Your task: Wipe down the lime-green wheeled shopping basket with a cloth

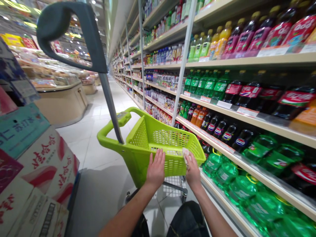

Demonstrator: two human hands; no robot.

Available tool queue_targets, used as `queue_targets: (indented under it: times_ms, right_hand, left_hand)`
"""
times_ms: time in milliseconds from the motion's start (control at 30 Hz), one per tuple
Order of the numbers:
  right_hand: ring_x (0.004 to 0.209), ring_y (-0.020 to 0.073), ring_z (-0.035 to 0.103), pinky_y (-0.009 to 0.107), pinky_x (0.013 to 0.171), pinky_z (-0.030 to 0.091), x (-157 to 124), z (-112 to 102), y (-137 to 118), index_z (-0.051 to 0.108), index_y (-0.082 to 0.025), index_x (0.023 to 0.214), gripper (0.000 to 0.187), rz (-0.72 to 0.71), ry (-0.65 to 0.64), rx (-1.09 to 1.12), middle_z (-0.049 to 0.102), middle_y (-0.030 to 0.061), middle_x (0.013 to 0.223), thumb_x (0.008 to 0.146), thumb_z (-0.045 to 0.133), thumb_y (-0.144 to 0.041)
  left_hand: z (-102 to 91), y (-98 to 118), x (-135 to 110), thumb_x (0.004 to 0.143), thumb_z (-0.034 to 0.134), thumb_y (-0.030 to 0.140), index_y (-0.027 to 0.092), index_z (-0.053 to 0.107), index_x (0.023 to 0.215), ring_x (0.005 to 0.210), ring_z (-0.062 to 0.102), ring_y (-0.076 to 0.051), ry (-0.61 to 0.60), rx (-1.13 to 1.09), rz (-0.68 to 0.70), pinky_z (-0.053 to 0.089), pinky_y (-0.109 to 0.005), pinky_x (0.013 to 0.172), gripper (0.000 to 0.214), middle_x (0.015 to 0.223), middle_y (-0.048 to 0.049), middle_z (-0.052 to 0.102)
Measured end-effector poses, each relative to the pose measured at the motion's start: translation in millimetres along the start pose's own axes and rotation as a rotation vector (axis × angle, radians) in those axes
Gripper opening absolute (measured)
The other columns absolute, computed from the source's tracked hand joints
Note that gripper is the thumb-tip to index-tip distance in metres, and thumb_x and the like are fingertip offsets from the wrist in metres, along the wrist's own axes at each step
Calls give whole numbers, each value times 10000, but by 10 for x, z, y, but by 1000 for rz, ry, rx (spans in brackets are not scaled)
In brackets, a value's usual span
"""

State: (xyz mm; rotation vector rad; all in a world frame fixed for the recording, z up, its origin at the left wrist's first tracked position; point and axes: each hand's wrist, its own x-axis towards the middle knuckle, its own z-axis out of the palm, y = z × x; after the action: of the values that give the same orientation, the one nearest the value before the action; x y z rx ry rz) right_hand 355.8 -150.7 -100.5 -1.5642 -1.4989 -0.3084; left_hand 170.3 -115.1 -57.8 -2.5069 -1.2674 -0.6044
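Note:
A green plastic shopping cart [145,158] stands in front of me, with perforated basket walls and a grey pole rising from its handle side to a loop-shaped grip [95,42]. My left hand [156,168] lies against the near side wall of the basket, its fingers stretched out and holding nothing. Further right, my right hand [192,172] is closed on a crumpled white wipe [185,154] at the basket's rim, near the front corner. Whether it is paper or cloth I cannot tell.
Shelves of drink bottles [222,85] run along the right, close to the cart. Stacked cartons [49,164] stand at the left. A rounded display counter [61,102] is farther back on the left. A tiled aisle [98,121] stretches ahead.

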Motion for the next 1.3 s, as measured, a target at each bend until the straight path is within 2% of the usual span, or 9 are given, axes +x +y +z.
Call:
queue_targets:
  times_ms: [100,267,433,500,700,900,1067,1167,1300]
  right_hand:
    - [1230,232,371,454,974,376,54,18,-4,487,-169,1220,486,26,54,-21,421,120,1313,761,370,-62]
    - [1259,192,329,414,1012,345,83,216,-415,458,-176,1247,535,-147,-84,100,411,99,1329,754,324,-18]
    - [1242,229,353,463,995,354,58,92,-103,476,-179,1232,533,-22,20,48,408,99,1330,733,356,-36]
    - [1244,230,351,467,988,361,41,92,-99,468,-172,1239,538,9,49,31,404,105,1331,737,337,-30]
    - [1264,195,319,408,1011,351,12,324,-664,479,-157,1227,504,-186,-76,145,403,114,1332,765,327,-24]
    - [1242,218,353,441,1009,345,71,280,-452,495,-145,1213,511,-42,53,134,412,115,1323,746,322,-29]
    - [1255,194,337,403,1016,347,99,477,-1001,465,-173,1246,570,-161,-101,274,391,100,1347,721,335,7]
    - [1260,175,328,382,1032,327,137,538,-1193,470,-200,1242,568,-232,-149,346,403,76,1342,722,362,2]
    - [1248,169,347,385,1045,303,246,565,-1158,466,-198,1245,618,-114,-42,378,407,63,1338,689,329,37]
  left_hand:
    - [-1,31,9,767,347,194,93,306,1324,1317,195,-226,-14,-14,-17,175,-447,1060,567,1410,-92,281]
    - [-55,-57,-17,765,347,209,102,324,1316,1314,206,-222,15,-29,-2,147,-464,1067,562,1402,-93,301]
    - [-136,-232,-110,752,362,190,113,300,1330,1321,188,-218,50,3,-36,92,-462,1082,587,1406,-90,291]
    - [-126,-229,-121,758,355,192,109,294,1332,1323,182,-217,50,3,-41,91,-455,1084,583,1411,-85,279]
    - [-171,-287,-124,764,349,204,107,341,1309,1314,211,-211,54,-8,-32,81,-464,1085,554,1399,-80,305]
    - [-376,-527,-212,711,376,155,96,341,1305,1312,219,-210,71,28,-145,39,-491,1083,598,1401,-83,294]
    - [-350,-501,-244,714,399,161,121,403,1271,1294,265,-224,104,21,-95,72,-469,1085,558,1364,-93,373]
    - [-471,-714,-286,734,387,148,127,425,1249,1274,308,-218,207,1,-143,58,-467,1083,517,1334,-103,419]
    - [-775,-1212,-323,752,378,168,67,367,1272,1290,266,-258,389,66,-408,100,-523,1052,530,1361,-168,358]
